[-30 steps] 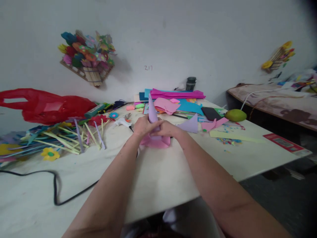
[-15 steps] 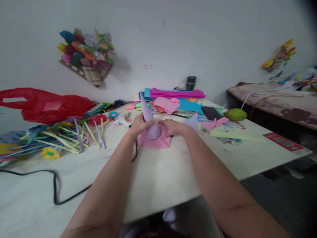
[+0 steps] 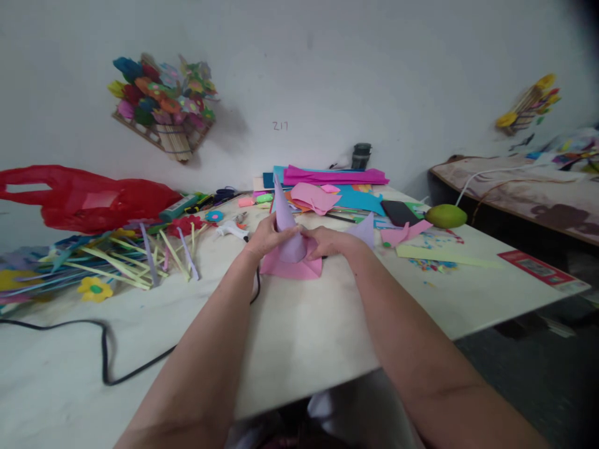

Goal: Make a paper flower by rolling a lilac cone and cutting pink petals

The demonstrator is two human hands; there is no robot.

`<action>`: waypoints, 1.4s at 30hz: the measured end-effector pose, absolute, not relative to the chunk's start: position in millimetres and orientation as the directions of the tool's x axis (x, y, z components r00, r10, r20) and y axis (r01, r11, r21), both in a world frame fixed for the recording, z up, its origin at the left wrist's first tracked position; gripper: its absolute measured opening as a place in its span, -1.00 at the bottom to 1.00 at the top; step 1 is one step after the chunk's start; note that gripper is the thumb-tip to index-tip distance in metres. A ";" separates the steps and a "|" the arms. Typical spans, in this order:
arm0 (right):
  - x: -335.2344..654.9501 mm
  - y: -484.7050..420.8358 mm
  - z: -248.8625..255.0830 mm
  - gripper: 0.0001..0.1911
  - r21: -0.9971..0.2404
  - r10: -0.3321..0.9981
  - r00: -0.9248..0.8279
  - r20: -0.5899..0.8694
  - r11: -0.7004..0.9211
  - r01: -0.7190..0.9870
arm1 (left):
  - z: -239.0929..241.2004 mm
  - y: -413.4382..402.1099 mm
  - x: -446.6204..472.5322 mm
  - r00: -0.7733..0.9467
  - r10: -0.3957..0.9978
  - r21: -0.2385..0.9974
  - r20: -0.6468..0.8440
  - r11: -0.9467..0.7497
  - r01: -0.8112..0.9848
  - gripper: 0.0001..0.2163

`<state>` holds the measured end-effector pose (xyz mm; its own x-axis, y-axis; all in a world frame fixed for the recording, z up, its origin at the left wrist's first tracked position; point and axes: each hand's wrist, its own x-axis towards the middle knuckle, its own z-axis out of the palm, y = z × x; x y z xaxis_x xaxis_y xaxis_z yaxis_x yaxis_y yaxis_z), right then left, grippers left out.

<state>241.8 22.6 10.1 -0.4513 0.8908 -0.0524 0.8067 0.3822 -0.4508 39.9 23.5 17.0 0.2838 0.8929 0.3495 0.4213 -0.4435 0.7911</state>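
Note:
A lilac paper cone (image 3: 286,224) stands point-up on a pink paper piece (image 3: 294,267) near the middle of the pale table (image 3: 290,337). My left hand (image 3: 262,237) grips the cone's left side with curled fingers. My right hand (image 3: 333,242) presses against its right side and base, fingers closed around it. A second lilac paper piece (image 3: 361,232) lies just right of my right hand.
Coloured paper strips (image 3: 116,255) and a red plastic bag (image 3: 88,198) lie at the left. A white glue gun (image 3: 230,231) has a black cable (image 3: 107,355) running across the front left. Paper sheets (image 3: 334,187), a phone (image 3: 397,213) and a green fruit (image 3: 445,216) are at the back right.
The cone's tip swung left, then came back toward upright. Both hands stayed on it with small shifts of the fingers.

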 end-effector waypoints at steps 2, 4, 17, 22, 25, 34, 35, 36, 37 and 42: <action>241.9 23.4 9.1 -0.08 -0.474 0.890 -0.455 -0.038 0.385 0.792 | 16.2 23.3 39.9 0.287 0.892 0.794 0.348 -0.444 0.415 -0.44; 241.9 24.1 8.7 -0.11 -0.485 0.886 -0.462 -0.028 0.392 0.782 | 16.2 23.0 40.0 0.276 0.897 0.797 0.344 -0.435 0.420 -0.45; 241.9 23.2 10.6 -0.09 -0.495 0.880 -0.474 -0.034 0.397 0.773 | 16.8 21.8 41.3 0.279 0.897 0.802 0.344 -0.435 0.408 -0.45; 241.4 22.7 11.2 -0.04 -0.484 0.886 -0.460 -0.061 0.377 0.789 | 15.6 22.4 40.7 0.291 0.900 0.813 0.326 -0.423 0.399 -0.45; 240.5 20.8 13.3 -0.04 -0.472 0.889 -0.455 -0.049 0.381 0.795 | 14.5 22.6 40.5 0.302 0.895 0.809 0.327 -0.431 0.401 -0.46; 231.9 7.8 28.6 -0.05 -0.299 0.906 -0.399 -0.143 0.344 0.890 | 15.1 20.0 44.5 0.334 0.897 0.829 0.289 -0.409 0.381 -0.39; 231.5 7.3 29.1 -0.03 -0.302 0.908 -0.396 -0.140 0.342 0.890 | 15.1 19.7 44.6 0.337 0.896 0.833 0.290 -0.409 0.372 -0.39; 231.3 6.9 29.4 -0.02 -0.302 0.908 -0.395 -0.137 0.342 0.890 | 15.0 19.4 44.6 0.340 0.895 0.836 0.289 -0.409 0.366 -0.39; 231.3 6.8 29.3 -0.01 -0.299 0.908 -0.396 -0.135 0.343 0.890 | 14.9 19.2 44.5 0.344 0.895 0.839 0.285 -0.406 0.361 -0.40; 232.1 7.2 28.4 0.05 -0.303 0.909 -0.399 -0.119 0.350 0.886 | 11.3 19.8 42.1 0.376 0.897 0.866 0.233 -0.367 0.338 -0.37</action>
<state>232.1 7.2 28.4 -0.3991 0.9092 -0.1186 0.8865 0.3496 -0.3032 42.1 19.8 11.3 0.3763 0.8967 0.2332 0.3381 -0.3673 0.8665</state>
